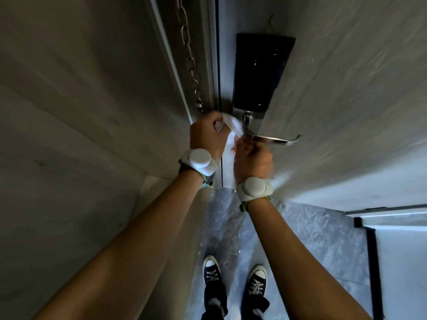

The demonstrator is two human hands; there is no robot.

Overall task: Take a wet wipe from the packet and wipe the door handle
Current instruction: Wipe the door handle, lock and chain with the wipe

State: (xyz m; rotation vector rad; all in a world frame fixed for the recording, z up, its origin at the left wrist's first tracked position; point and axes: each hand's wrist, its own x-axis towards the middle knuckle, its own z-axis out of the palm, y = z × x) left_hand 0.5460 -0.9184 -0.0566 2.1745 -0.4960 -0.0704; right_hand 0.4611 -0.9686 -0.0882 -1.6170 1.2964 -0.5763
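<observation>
The left hand (208,132) is curling its fingers round the upper end of the crumpled white wet wipe (233,127) and the right hand (252,158) is pinching its lower end, holding it just beside the pivot end of the silver metal door handle (273,139) under the black rectangular lock plate (261,70).

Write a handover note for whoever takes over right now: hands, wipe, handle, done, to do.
Hands: left hand grips one end of the wet wipe; right hand pinches the other end.
The wipe is held between them at the pivot end of the door handle; contact unclear.
Packet not in view.
Done: wipe taken out.
To do: wipe along the lever to its tip.
</observation>
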